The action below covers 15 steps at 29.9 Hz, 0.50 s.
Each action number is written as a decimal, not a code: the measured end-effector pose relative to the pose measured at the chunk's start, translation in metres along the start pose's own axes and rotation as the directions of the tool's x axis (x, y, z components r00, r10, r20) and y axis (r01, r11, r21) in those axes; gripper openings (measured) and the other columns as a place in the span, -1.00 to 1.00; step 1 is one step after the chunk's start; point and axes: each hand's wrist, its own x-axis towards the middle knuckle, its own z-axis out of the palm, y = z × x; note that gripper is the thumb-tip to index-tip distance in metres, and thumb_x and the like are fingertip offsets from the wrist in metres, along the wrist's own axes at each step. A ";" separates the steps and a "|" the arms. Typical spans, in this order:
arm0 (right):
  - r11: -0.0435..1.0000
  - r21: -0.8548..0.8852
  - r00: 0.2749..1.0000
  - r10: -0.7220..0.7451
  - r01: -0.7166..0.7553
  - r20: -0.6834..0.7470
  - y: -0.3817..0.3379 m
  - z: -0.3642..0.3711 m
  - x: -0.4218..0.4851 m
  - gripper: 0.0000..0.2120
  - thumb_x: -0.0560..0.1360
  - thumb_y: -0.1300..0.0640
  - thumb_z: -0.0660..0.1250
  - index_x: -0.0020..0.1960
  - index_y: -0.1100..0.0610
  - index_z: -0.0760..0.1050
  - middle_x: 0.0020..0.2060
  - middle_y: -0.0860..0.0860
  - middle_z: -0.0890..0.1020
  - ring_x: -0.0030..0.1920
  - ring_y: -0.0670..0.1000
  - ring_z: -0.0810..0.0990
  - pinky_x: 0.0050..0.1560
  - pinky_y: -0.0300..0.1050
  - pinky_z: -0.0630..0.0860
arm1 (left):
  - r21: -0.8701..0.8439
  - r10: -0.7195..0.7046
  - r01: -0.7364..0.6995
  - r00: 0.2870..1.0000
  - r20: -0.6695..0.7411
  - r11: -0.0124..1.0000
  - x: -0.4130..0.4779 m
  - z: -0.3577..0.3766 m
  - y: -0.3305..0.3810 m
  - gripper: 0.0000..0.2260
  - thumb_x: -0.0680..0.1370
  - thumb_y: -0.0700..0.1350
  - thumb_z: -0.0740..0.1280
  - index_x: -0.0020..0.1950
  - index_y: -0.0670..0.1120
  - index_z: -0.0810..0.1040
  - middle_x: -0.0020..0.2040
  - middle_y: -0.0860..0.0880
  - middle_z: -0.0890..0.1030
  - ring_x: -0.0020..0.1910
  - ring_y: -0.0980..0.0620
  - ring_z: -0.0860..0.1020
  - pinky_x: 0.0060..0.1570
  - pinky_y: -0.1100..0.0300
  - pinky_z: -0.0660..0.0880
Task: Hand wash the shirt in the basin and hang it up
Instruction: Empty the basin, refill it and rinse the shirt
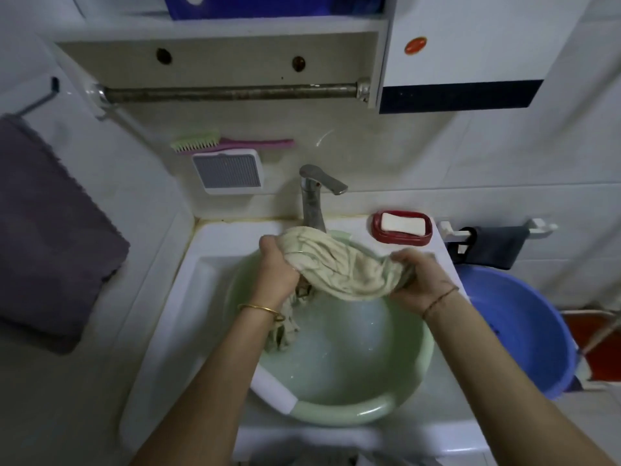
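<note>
Head view: hands' [276, 260] [418, 279] fingertips unseen inside shirt [339, 267]

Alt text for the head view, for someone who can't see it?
Left hand and right hand grip a bunched cream shirt over a green water-filled basin in a sink. Soap sits in a red dish beside the tap.

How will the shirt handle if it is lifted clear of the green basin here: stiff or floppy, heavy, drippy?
Probably floppy: the shirt sags in a bunched roll between the left hand and right hand, with a tail dangling into the basin. It is likely heavy for its size and apt to drip, since it looks soaked.
</note>
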 end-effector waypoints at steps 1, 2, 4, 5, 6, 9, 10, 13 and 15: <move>0.991 -0.125 0.997 0.042 -0.050 -0.067 0.012 -0.010 0.008 -0.74 0.44 0.35 0.18 0.10 0.25 0.48 -0.19 0.19 0.63 -0.25 0.13 0.66 -0.29 0.04 0.61 | 0.076 -0.004 0.001 0.999 0.036 0.997 0.002 -0.002 0.005 -0.72 0.54 -0.18 0.30 0.16 -0.18 0.26 0.03 -0.10 0.46 0.04 -0.09 0.48 0.09 0.05 0.44; 0.949 -0.302 0.987 0.051 -0.095 -0.150 0.022 -0.018 0.016 -0.75 0.45 0.31 0.21 0.12 0.26 0.48 -0.16 0.20 0.60 -0.20 0.15 0.63 -0.25 0.04 0.59 | 0.149 -0.015 0.004 0.997 0.073 0.989 0.004 -0.003 0.011 -0.71 0.54 -0.18 0.28 0.19 -0.18 0.27 0.05 -0.12 0.47 0.06 -0.12 0.48 0.12 0.01 0.44; 0.619 -0.770 0.971 -0.052 -0.153 -0.234 0.035 -0.030 0.025 -0.84 0.48 0.13 0.33 -0.06 0.24 0.50 -0.22 0.15 0.56 -0.20 0.09 0.56 -0.23 -0.06 0.54 | 0.290 0.001 -0.043 0.990 0.141 0.956 0.005 -0.004 0.025 -0.69 0.54 -0.17 0.26 0.24 -0.17 0.28 0.11 -0.15 0.49 0.10 -0.15 0.49 0.14 0.03 0.43; 0.331 -0.932 0.965 -0.158 -0.146 -0.207 0.038 -0.036 0.028 -0.78 0.50 0.05 0.33 -0.19 0.20 0.47 -0.29 0.10 0.54 -0.27 0.05 0.53 -0.28 -0.14 0.50 | 0.341 0.021 -0.079 0.985 0.173 0.937 0.005 -0.005 0.032 -0.69 0.54 -0.17 0.27 0.25 -0.16 0.28 0.13 -0.15 0.48 0.11 -0.15 0.48 0.12 0.07 0.41; 0.063 -0.992 0.950 -0.289 -0.107 -0.121 0.039 -0.042 0.030 -0.73 0.51 0.02 0.31 -0.27 0.18 0.43 -0.32 0.08 0.52 -0.31 0.04 0.50 -0.30 -0.17 0.46 | 0.375 0.043 -0.119 0.978 0.204 0.920 0.006 -0.006 0.039 -0.69 0.54 -0.18 0.27 0.25 -0.16 0.29 0.14 -0.14 0.47 0.11 -0.13 0.48 0.07 0.12 0.39; -0.286 -0.946 0.814 -0.579 -0.152 0.044 0.036 -0.051 0.023 -0.86 0.55 0.13 0.20 -0.08 0.19 0.46 -0.07 0.12 0.52 -0.10 0.10 0.48 -0.16 -0.09 0.43 | 0.443 0.095 -0.236 0.944 0.317 0.865 0.011 -0.011 0.056 -0.76 0.53 -0.21 0.26 0.13 -0.06 0.28 0.09 -0.11 0.43 0.05 -0.10 0.45 -0.06 0.17 0.32; -0.339 -0.915 0.789 -0.613 -0.218 0.039 0.033 -0.055 0.022 -0.86 0.55 0.17 0.17 0.05 0.16 0.45 0.01 0.11 0.48 0.01 0.12 0.45 -0.11 -0.07 0.42 | 0.466 0.112 -0.279 0.928 0.355 0.840 0.012 -0.011 0.060 -0.76 0.52 -0.22 0.27 0.08 -0.03 0.26 0.07 -0.11 0.43 0.03 -0.11 0.45 -0.09 0.17 0.31; -0.278 -0.903 0.829 -0.543 -0.328 -0.134 0.035 -0.075 0.024 -0.65 0.54 0.22 0.17 0.31 0.05 0.27 0.17 0.13 0.36 0.20 0.18 0.37 0.05 0.02 0.43 | 0.504 0.157 -0.400 0.876 0.456 0.766 0.011 -0.008 0.072 -0.73 0.50 -0.28 0.26 0.07 -0.02 0.26 0.07 -0.13 0.42 -0.02 -0.10 0.44 -0.16 0.17 0.30; -0.109 -0.943 0.865 -0.443 -0.313 -0.236 0.036 -0.090 0.030 -0.55 0.55 0.18 0.17 0.39 -0.03 0.14 0.20 0.15 0.33 0.18 0.23 0.41 0.08 0.09 0.42 | 0.507 0.186 -0.463 0.844 0.503 0.727 0.010 -0.006 0.079 -0.71 0.49 -0.32 0.23 0.10 -0.03 0.27 0.06 -0.14 0.41 -0.02 -0.10 0.44 -0.15 0.16 0.34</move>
